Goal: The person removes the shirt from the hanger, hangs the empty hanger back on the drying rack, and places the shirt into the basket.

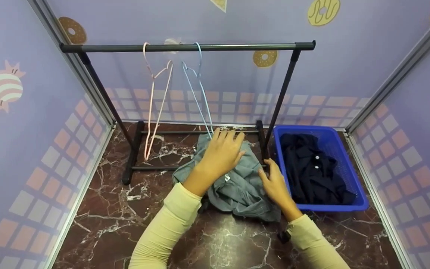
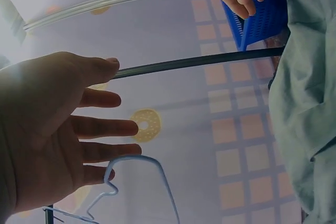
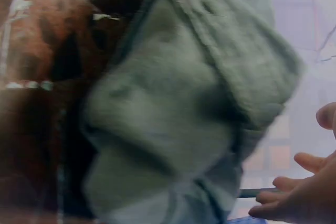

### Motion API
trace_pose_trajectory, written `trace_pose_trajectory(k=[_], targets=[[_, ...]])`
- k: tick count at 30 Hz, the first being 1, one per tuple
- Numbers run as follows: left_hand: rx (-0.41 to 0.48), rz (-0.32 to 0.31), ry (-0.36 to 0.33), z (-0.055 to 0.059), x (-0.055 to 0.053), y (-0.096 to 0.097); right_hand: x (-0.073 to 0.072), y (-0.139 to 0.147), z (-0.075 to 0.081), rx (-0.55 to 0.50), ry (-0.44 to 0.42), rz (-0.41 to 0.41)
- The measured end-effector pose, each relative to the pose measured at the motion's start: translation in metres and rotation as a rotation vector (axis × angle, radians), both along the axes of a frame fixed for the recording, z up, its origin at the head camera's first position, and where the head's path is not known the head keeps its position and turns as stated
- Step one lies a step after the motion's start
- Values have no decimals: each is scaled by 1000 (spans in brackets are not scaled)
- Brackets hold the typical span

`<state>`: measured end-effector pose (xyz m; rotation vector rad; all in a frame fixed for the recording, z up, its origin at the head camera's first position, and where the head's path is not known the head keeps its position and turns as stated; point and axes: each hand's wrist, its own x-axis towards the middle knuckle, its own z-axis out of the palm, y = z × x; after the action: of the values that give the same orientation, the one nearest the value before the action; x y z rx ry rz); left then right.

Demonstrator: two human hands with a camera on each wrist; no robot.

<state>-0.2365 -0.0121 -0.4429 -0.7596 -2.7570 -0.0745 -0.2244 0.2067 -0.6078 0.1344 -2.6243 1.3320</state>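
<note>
A crumpled grey-green garment (image 1: pixel 237 190) with a small white label lies in front of the clothes rack, partly hidden by my left forearm. Over its upper part my left hand (image 1: pixel 220 151) is held with fingers extended; the left wrist view shows that palm bare, fingers spread. A light blue hanger (image 1: pixel 204 93) hangs from the rack just beyond it, its lower end hidden by the fingers. My right hand (image 1: pixel 276 185) is at the garment's right side, between it and the blue basket. In the right wrist view, its fingers are spread beside the cloth and hold nothing.
The black rack's top bar (image 1: pixel 237 47) also carries a pink hanger (image 1: pixel 150 112). A blue basket (image 1: pixel 362 203) with a dark navy garment (image 1: pixel 312 175) stands at right. Patterned wall panels (image 1: pixel 215 22) enclose the dark marbled floor (image 1: pixel 99 231).
</note>
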Motion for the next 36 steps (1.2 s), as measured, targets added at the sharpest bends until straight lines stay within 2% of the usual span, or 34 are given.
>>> trace_pose_trajectory(k=[3, 6, 14, 18, 22, 25, 26, 28, 32, 34, 36], targets=[[-8, 19, 75, -7, 2, 1, 2, -1, -11, 12, -6, -3], [-2, 44, 93, -10, 3, 2, 3, -1, -19, 25, -16, -6], [62, 108, 2, -17, 2, -3, 10, 1, -38, 51, -41, -83], [102, 139, -32, -26, 4, -8, 16, 1, -49, 24, -65, -106], [171, 116, -113, -39, 2, -14, 18, 1, -59, -23, -30, -111], [267, 84, -173, -56, -2, -22, 18, 1, -64, -46, 13, -103], [292, 78, -169, -63, -4, -25, 18, 1, -66, -50, 25, -99], [352, 62, -144, -77, -8, -32, 18, 1, -69, -56, 54, -90], [453, 23, -44, -109, -15, -46, 17, 2, -76, -64, 98, -81], [499, 32, -54, -125, -18, -55, 16, 2, -80, -67, 112, -73], [511, 78, -79, -141, -19, -65, 15, 2, -82, -72, 120, -64]])
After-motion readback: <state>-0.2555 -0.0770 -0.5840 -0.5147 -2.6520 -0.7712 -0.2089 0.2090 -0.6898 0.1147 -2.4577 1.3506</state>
